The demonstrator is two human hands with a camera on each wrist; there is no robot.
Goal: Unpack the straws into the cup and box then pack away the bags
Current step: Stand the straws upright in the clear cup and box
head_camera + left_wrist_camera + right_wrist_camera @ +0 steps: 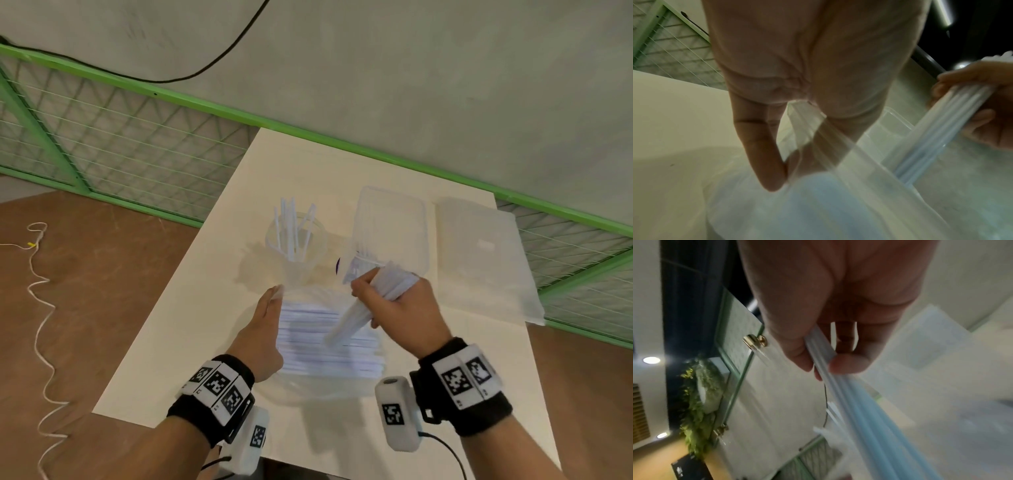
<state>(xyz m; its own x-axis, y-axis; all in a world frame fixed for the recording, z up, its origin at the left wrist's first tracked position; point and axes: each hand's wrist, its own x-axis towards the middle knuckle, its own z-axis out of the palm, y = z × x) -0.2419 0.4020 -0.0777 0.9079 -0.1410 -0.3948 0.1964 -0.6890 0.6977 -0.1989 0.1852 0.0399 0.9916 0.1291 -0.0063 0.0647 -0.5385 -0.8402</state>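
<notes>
My right hand (400, 301) has its fingers curled round a bundle of white straws (363, 308), lifted clear of the bag mouth and angled toward the clear plastic box (390, 219). My left hand (263, 329) pinches the edge of the clear straw bag (329, 346) between thumb and fingertips, holding it down on the white table (301, 161). I judge the job under halfway: a few straws stand in the clear cup (294, 240), the bag looks mostly full, no bags packed. The cup stands just left of the box, its lid (486, 253) right; room is tight there, open nearer the left edge.
</notes>
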